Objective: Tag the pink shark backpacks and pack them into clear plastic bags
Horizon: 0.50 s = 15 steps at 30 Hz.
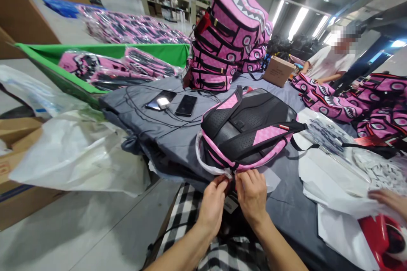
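Pinching together at the near desk edge, left hand and right hand seemingly grip a small tag beneath the pink-and-black fabric backpack, lying crosswise just beyond both.

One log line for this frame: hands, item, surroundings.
left hand: pinching hang tag | right hand: on tag too | item: pink-black backpack, straps up | nearby: two phones, stacked backpacks

Two phones on grey table cover; stacked pink backpacks behind; green bin left; cardboard box far side.
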### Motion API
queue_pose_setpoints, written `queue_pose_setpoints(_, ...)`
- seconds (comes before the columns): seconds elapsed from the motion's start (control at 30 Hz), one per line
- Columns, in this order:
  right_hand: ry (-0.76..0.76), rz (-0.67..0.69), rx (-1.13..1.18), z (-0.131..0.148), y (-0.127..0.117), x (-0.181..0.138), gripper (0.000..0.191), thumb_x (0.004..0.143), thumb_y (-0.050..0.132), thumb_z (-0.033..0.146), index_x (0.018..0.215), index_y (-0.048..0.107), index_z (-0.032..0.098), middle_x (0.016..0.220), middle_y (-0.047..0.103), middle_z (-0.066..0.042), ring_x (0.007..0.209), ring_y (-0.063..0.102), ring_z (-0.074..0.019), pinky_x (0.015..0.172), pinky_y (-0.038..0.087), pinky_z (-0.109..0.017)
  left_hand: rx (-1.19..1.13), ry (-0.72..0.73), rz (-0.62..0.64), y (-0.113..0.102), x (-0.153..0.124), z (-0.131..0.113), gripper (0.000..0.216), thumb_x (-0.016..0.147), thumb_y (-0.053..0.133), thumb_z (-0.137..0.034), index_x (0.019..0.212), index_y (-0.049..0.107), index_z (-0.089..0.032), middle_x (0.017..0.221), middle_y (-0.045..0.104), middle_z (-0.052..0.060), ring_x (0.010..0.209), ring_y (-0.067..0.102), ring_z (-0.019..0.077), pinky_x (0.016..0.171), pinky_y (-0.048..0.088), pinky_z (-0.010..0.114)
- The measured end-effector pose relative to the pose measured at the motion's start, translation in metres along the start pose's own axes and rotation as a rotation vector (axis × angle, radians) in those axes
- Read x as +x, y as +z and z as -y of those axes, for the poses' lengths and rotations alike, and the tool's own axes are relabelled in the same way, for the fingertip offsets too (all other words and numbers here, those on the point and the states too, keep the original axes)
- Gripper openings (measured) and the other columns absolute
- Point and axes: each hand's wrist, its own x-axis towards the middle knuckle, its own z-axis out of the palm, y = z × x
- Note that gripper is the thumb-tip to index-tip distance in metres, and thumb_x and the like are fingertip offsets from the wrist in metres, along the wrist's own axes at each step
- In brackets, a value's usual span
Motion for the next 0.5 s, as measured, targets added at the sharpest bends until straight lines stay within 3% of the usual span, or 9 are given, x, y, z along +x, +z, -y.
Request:
queue_pose_setpoints(0.1,0.121,0.044,0.166,-0.001,-0.003,0.002,0.019,0.101,0.049,0.02,0.085,0.06,0.02,0.083,0.066,-0.001,0.079,0.056,-0.0187,0.071,0.036,-0.033,-0.112,-0.139,0.147,0.009,0.012,0.01,0.052,0.044,0.097,-0.042,0.086,0.077,-0.018,0.094,0.078,0.007,0.1,0.069,0.0259,0.099,0.05,0.038)
queue_pose_setpoints(0.2,0.255,0.072,0.331,-0.004,-0.006,0.001,0.017,0.096,0.053,0.021,0.081,0.061,0.021,0.079,0.067,0.0,0.077,0.06,-0.0179,0.072,0.04,-0.031,-0.179,-0.214,0.102,0.011,0.018,0.02,0.057,0.031,0.101,-0.044,0.078,0.078,-0.019,0.084,0.078,0.003,0.09,0.069,0.0196,0.094,0.052,0.03)
queue_pose_setpoints(0.3,0.342,0.096,0.428,-0.008,-0.005,0.002,0.016,0.093,0.054,0.022,0.081,0.064,0.022,0.079,0.069,0.0,0.076,0.061,-0.0183,0.073,0.042,-0.031,-0.189,-0.184,0.08,0.008,0.02,0.027,0.054,0.035,0.102,-0.043,0.078,0.079,-0.021,0.084,0.077,-0.001,0.083,0.067,0.0118,0.088,0.051,0.022)
queue_pose_setpoints(0.5,0.27,0.081,0.223,-0.004,-0.006,0.005,0.014,0.094,0.057,0.015,0.085,0.067,0.021,0.081,0.068,-0.001,0.08,0.058,-0.0199,0.073,0.041,-0.032,-0.113,-0.153,0.079,0.009,0.022,0.024,0.056,0.03,0.103,-0.041,0.076,0.078,-0.02,0.085,0.078,-0.001,0.083,0.068,0.011,0.086,0.054,0.019)
